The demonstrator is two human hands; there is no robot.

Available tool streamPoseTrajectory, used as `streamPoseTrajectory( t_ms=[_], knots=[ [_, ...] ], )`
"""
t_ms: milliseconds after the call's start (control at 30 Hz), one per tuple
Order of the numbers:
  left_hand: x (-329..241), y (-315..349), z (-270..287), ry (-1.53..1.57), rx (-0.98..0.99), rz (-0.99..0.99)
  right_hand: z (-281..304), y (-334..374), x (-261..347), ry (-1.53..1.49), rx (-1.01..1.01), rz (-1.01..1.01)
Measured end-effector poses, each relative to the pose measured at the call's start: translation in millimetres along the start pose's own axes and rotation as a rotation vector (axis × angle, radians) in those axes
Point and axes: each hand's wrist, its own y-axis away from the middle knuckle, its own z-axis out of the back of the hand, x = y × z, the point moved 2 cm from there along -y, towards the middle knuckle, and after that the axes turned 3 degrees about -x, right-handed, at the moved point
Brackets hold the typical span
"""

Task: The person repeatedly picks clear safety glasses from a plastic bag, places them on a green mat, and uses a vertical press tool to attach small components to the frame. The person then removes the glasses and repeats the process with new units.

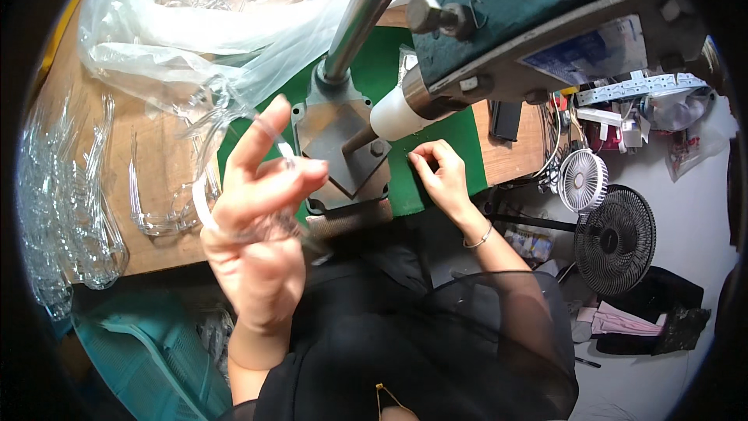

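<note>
My left hand is raised left of the bench press, its fingers closed around a clear plastic eyeglass frame, which is blurred by motion. Thin transparent parts of it stick out above and below the fingers. Low on the green mat, my right hand rests with thumb and forefinger pinched together; anything between them is too small to make out. Between the hands stands the green press, its rod over a flat metal block on the base.
Many clear frames lie at the left, several more beside them. A plastic bag of clear pieces fills the back left. A teal basket stands below the table. To the right are a white fan, a black fan and cables.
</note>
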Motion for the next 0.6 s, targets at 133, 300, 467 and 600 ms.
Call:
streamPoseTrajectory(
  t_ms=[133,300,467,600],
  knots=[
    [-7.7,2.7,5.3,0.254,-0.178,0.206,-2.5,-0.9,0.4,0.050,0.013,0.104],
    [-10.7,0.5,-9.2,0.137,-0.175,0.351,-10.2,-6.6,-4.6,0.096,0.021,0.097],
    [-11.3,-6.3,1.1,0.290,-0.070,0.368,-5.6,-6.8,-8.3,-0.054,0.049,-0.037],
    [-18.9,-9.6,2.8,0.048,-0.152,0.577,-6.8,-6.0,-6.9,0.038,0.046,0.076]
  ],
)
